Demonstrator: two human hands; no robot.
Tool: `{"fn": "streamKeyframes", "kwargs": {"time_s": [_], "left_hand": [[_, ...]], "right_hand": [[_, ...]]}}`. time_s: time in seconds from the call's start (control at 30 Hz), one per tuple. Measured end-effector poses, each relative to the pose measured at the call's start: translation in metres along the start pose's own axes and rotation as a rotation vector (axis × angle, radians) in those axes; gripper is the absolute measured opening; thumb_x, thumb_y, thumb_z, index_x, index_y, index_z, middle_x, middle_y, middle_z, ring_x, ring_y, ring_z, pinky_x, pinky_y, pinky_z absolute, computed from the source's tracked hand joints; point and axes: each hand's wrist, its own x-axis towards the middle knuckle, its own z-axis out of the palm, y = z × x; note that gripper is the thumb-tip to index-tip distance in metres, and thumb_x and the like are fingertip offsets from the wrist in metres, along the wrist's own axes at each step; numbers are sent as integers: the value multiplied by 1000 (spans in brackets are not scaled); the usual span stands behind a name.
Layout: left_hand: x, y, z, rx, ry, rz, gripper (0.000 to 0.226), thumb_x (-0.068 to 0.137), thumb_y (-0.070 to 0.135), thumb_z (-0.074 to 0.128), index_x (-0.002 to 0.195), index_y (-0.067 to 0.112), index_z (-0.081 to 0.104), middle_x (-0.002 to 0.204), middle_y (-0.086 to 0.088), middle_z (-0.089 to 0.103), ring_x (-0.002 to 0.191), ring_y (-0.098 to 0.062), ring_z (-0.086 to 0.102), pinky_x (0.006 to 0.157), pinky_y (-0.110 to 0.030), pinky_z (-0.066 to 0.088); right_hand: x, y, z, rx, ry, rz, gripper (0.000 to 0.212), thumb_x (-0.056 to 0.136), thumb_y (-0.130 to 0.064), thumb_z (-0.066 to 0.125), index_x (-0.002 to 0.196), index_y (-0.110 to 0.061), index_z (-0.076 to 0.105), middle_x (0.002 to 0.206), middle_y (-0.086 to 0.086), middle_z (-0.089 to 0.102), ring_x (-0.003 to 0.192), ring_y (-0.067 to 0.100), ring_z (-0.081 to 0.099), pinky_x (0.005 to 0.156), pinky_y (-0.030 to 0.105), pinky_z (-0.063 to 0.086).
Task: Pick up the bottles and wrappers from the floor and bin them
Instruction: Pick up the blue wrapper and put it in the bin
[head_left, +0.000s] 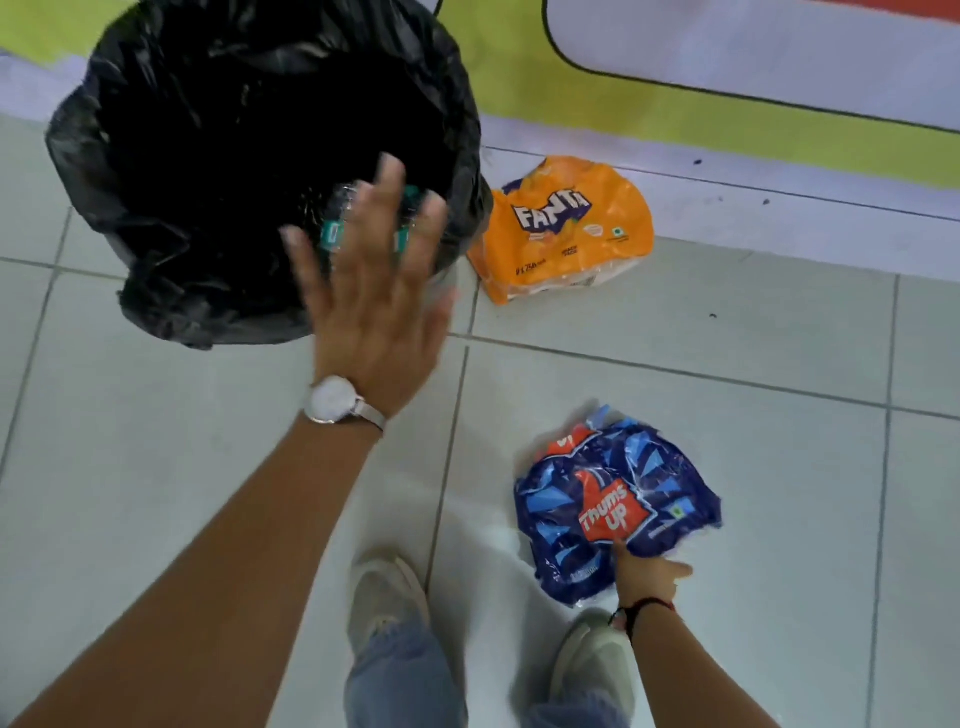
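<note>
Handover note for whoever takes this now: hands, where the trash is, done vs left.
Left hand: open, fingers spread over the mouth of the black-lined bin; a clear bottle shows just below it, inside the bin opening.
Right hand: low by the right shoe, grip closed on the edge of the blue Thums Up wrapper; whether the wrapper has left the floor is unclear.
Orange Fanta wrapper: on the floor just right of the bin, untouched.
Done: at least one bottle binned.
Left: bin the Thums Up wrapper, then the Fanta wrapper.
</note>
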Motion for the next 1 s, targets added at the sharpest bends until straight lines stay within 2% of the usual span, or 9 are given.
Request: {"fn": "streamKeyframes", "kwargs": {"time_s": [0.1, 0.27, 0.43, 0.53, 0.6, 0.7, 0.8, 0.93, 1.0], "left_hand": [[12, -25, -12, 92, -106, -208, 54, 92, 38, 43, 137, 11, 27, 142, -16, 43, 133, -29, 31, 104, -66, 14], [-3, -43, -8, 25, -345, -230, 51, 93, 41, 25, 124, 8, 48, 119, -14, 64, 117, -32, 53, 104, -62, 22], [2, -45, -12, -16, -443, -238, 52, 92, 40, 23, 116, 8, 56, 109, -14, 68, 99, -34, 61, 96, -54, 39], [3, -51, -21, -61, -528, -246, 71, 93, 52, 4, 122, 8, 51, 116, -16, 63, 108, -33, 57, 100, -54, 35], [3, -62, -27, -37, -527, -296, 71, 92, 54, 6, 125, 8, 48, 125, -17, 58, 118, -34, 51, 103, -58, 28], [1, -83, -33, -22, -523, -439, 68, 87, 52, 18, 132, 7, 42, 140, -21, 43, 129, -38, 38, 105, -63, 21], [2, -96, -36, -62, -573, -601, 74, 82, 52, 14, 138, 6, 33, 149, -24, 25, 137, -40, 23, 107, -63, 17], [9, -97, -42, -160, -674, -690, 83, 88, 59, 2, 132, 1, 40, 143, -29, 34, 131, -45, 33, 96, -66, 33], [11, -101, -44, -197, -746, -708, 85, 90, 56, -5, 127, -1, 47, 136, -30, 44, 123, -46, 43, 87, -66, 41]], "right_hand": [[6, 2, 9, 77, -51, 85, 70, 81, -16, 67, 132, 4, 24, 134, 31, 44, 115, 44, 50, 96, 51, 43], [12, -5, 15, 153, -112, 70, 33, 83, -15, 62, 111, -2, 49, 98, 21, 57, 67, 33, 54, 56, 39, 47], [-7, -32, 7, 288, 28, -79, 32, 81, -10, 56, 112, -4, 51, 112, 24, 62, 86, 38, 60, 82, 51, 53], [-46, -78, -13, 479, 69, -174, 33, 86, -7, 50, 119, -2, 45, 106, 15, 55, 89, 31, 54, 85, 49, 50], [-77, -115, -24, 624, 79, -271, 29, 88, -4, 47, 117, -6, 46, 110, 15, 53, 93, 29, 54, 83, 47, 52], [-130, -164, -35, 796, 69, -410, 22, 87, 1, 45, 94, -20, 49, 114, 11, 56, 102, 31, 59, 87, 48, 53], [-191, -208, -38, 950, 17, -546, 37, 89, 5, 44, 78, -31, 45, 99, -2, 56, 94, 21, 60, 91, 48, 51], [-264, -230, -8, 914, -23, -833, 32, 88, 6, 47, 99, -24, 51, 106, 3, 58, 98, 20, 56, 96, 50, 48], [-292, -230, 16, 782, -4, -974, 29, 86, 2, 51, 114, -7, 52, 109, 11, 57, 96, 15, 52, 97, 37, 46]]}}
